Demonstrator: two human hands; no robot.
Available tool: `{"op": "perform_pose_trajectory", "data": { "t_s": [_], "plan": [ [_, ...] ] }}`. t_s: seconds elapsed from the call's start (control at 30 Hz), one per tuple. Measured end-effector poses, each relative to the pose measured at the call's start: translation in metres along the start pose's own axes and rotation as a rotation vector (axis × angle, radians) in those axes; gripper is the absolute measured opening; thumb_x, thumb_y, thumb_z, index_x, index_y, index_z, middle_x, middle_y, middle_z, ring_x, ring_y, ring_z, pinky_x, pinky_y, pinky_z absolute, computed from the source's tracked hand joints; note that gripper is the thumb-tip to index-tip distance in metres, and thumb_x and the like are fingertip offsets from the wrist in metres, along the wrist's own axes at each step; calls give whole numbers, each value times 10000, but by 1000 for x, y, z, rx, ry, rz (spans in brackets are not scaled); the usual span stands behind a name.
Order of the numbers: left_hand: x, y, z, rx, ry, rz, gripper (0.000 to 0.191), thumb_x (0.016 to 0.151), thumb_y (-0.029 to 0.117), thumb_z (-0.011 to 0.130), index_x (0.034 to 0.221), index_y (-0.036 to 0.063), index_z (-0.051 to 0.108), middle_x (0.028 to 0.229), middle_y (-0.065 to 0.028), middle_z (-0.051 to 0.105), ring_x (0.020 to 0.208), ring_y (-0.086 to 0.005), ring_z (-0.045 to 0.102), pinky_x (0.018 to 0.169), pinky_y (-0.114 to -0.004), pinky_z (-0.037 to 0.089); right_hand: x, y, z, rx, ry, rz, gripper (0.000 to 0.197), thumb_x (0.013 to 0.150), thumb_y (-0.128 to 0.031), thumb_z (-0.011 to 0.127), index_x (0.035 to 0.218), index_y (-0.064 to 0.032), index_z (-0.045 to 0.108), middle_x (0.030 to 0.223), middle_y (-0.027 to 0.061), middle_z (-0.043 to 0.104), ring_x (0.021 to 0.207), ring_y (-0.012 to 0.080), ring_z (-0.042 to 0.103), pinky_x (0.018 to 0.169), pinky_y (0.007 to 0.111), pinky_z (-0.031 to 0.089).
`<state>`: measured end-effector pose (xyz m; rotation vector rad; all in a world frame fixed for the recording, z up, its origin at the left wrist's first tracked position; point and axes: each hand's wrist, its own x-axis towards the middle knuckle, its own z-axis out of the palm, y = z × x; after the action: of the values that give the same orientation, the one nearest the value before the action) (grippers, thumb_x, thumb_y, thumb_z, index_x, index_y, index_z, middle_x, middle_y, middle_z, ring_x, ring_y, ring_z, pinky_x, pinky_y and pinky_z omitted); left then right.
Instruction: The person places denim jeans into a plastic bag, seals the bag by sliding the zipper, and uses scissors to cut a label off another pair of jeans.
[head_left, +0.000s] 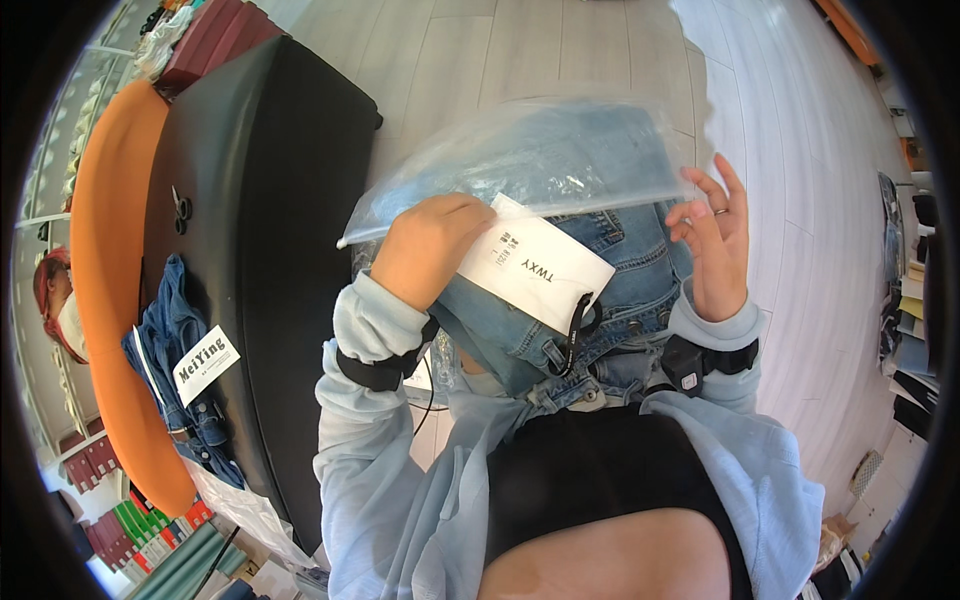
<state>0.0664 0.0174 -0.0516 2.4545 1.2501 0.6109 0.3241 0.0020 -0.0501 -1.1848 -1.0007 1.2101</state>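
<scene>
Folded blue jeans (637, 255) rest on my lap, partly inside a clear plastic bag (525, 150) whose edge runs across them. A white hang tag (536, 262) bearing writing lies on the jeans, joined by a black cord (574, 337) near the waistband. My left hand (435, 244) grips the bag's edge, with its fingertips at the tag's upper corner. At the other end of that edge is my right hand (712, 240), several fingers spread. Its fingertips meet the bag's corner, but whether they pinch it is unclear.
To my left stands a black padded bench (300, 187) with an orange backrest (112, 300). Small scissors (180, 210) and another denim garment (184, 360) with a white tag (206, 366) lie on it. Stocked shelves (904, 300) line the right side, beyond the plank floor (810, 210).
</scene>
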Motion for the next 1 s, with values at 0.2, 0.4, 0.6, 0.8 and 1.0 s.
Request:
{"op": "perform_pose_trajectory", "data": {
  "t_s": [0.2,0.4,0.6,0.8,1.0],
  "plan": [
    [8,-7,4,-5,-27,-38,105,685,55,513,761,3,564,729,-107,558,654,-264,525,581,-293,419,10,7,-3,-272,-90,-106,486,723,-84,552,1153,-39,327,1018,93,438,705,80,462,626,201,359],
    [11,-8,5,-35,-48,-76,112,689,66,521,774,8,565,703,-125,552,631,-270,529,570,-286,422,21,9,1,-469,-98,-157,427,712,-120,566,1097,-43,399,1010,73,466,756,119,461,714,251,341],
    [14,-6,0,-43,-87,-105,127,678,66,536,789,10,565,700,-119,554,616,-263,534,554,-284,426,30,14,-5,-612,-50,-197,439,703,-126,565,1094,-22,394,1025,105,470,941,185,427,807,297,322],
    [14,-4,2,-56,-90,-117,184,668,63,534,848,28,547,713,-122,552,609,-265,535,557,-283,425,29,39,-12,-710,-133,-234,461,707,-140,563,1092,23,368,1062,163,429,982,253,417,851,320,315],
    [17,-1,8,100,-107,-166,193,677,34,493,867,27,523,706,-140,539,625,-297,521,548,-320,418,33,44,-15,-727,-146,-289,509,704,-162,574,1113,32,340,1097,192,389,1025,279,383,875,320,289]
  ]
}}
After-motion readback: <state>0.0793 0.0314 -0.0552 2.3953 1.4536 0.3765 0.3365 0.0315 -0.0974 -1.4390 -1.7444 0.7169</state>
